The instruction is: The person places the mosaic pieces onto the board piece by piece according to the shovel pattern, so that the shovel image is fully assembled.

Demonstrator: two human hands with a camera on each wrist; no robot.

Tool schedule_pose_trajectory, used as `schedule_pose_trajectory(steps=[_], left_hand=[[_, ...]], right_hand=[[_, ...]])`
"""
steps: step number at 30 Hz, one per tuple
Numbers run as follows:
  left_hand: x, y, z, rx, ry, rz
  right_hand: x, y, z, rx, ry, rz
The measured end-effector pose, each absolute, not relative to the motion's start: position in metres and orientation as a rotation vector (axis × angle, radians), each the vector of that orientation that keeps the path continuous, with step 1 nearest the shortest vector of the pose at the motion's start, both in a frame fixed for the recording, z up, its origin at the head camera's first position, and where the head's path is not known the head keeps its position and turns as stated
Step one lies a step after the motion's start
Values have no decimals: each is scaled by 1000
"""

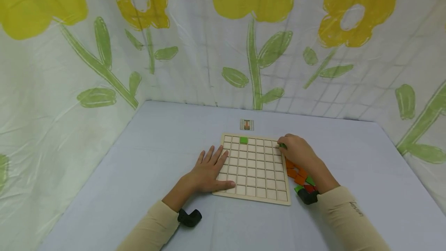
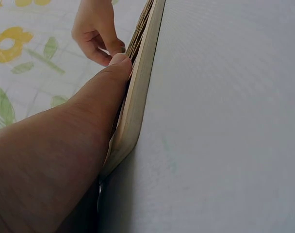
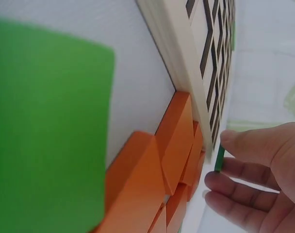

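A wooden grid board (image 1: 251, 169) lies flat on the table, with one green square tile (image 1: 244, 140) set in its far row. My left hand (image 1: 207, 175) rests with spread fingers over the board's left edge; its thumb (image 2: 101, 92) lies along the near rim in the left wrist view. Just beyond the board's right edge, near the far corner, my right hand (image 1: 299, 152) pinches a second green tile (image 3: 219, 158) between thumb and fingers. Under and beside that hand lie loose orange tiles (image 1: 300, 177), with a red tile (image 1: 308, 189) and more green ones among them.
A small printed pattern card (image 1: 246, 124) lies behind the board. White cloth (image 1: 195, 80) with painted yellow flowers hangs around the back and sides of the table (image 1: 167, 138). Dark wrist-worn devices (image 1: 189, 218) sit under both cuffs.
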State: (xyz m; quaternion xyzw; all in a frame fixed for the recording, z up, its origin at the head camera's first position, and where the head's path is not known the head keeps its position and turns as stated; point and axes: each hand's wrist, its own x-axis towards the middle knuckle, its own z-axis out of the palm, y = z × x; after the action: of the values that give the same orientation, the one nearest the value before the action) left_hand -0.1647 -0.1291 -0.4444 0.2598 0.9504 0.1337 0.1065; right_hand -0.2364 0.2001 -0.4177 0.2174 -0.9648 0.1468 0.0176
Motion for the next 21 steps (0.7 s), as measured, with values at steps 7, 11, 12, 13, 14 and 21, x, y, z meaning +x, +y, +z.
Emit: schedule_pose_trajectory(steps=[7, 11, 12, 13, 14, 21], left_hand=[[-165, -129, -445, 753, 2797, 384], [-165, -129, -446, 754, 2797, 392], [-165, -129, -446, 754, 2797, 390], [-165, -129, -445, 758, 2798, 398], [-165, -129, -445, 759, 2798, 395], [-165, -129, -446, 772, 2806, 375]], right_hand=[[-237, 194, -416, 700, -2999, 438], [-236, 191, -414, 732, -2976, 433], [-237, 190, -413, 740, -2973, 430], [-237, 189, -413, 746, -2973, 430], [-237, 189, -413, 753, -2972, 429], [-240, 184, -413, 784, -2986, 409]])
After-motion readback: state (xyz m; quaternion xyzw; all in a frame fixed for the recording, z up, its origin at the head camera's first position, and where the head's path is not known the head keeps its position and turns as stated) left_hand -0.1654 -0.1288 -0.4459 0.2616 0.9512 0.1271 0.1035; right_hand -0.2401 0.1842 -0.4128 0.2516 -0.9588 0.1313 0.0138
